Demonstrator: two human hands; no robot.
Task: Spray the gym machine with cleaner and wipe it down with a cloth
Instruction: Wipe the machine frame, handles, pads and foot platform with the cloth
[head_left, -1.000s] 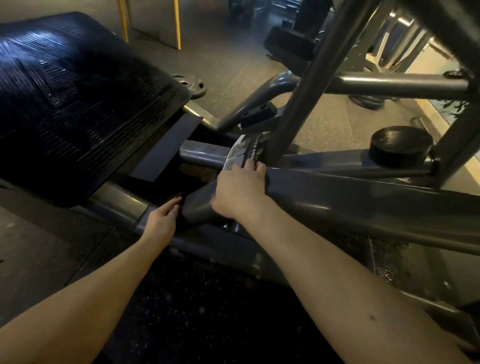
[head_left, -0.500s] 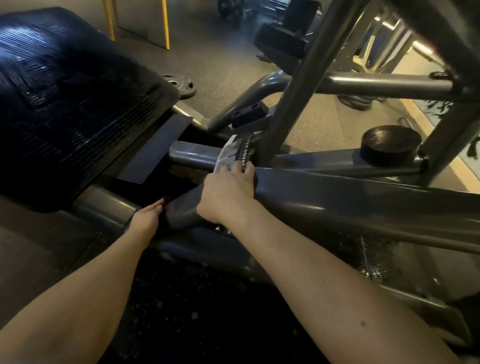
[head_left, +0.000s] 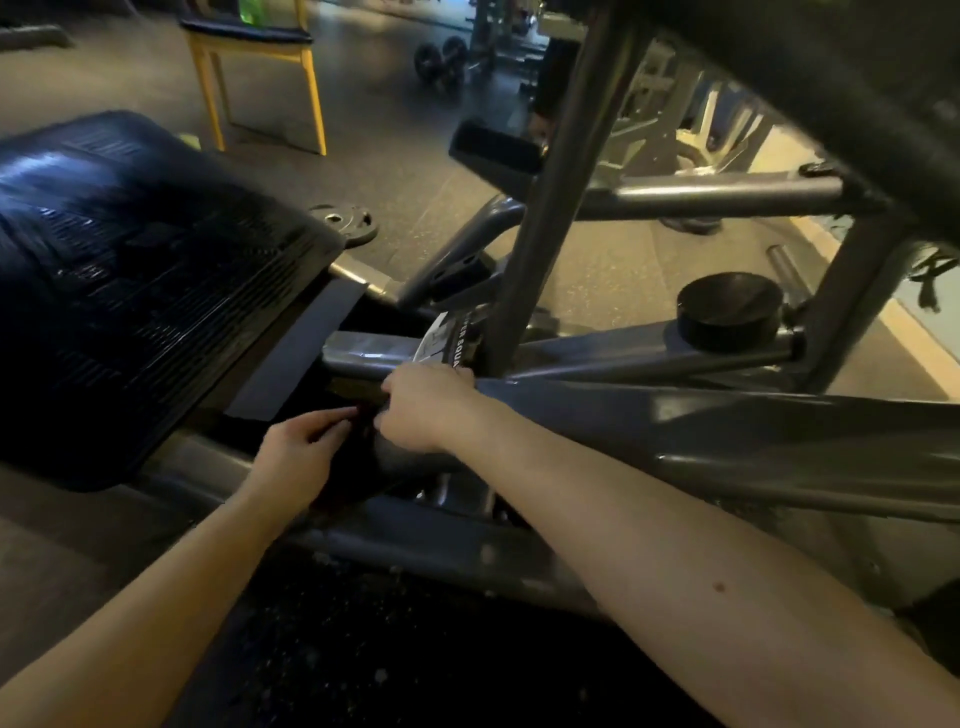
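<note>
Grey beam (head_left: 675, 415) needs firm overlapping strokes; right hand (head_left: 423, 405) curls over its end, left hand (head_left: 298, 449) grip is unclear.

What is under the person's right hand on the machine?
The right hand lies on the end of the grey frame beam, fingers curled over its top edge. The palm covers whatever lies between hand and beam, so a cloth there cannot be seen.
</note>
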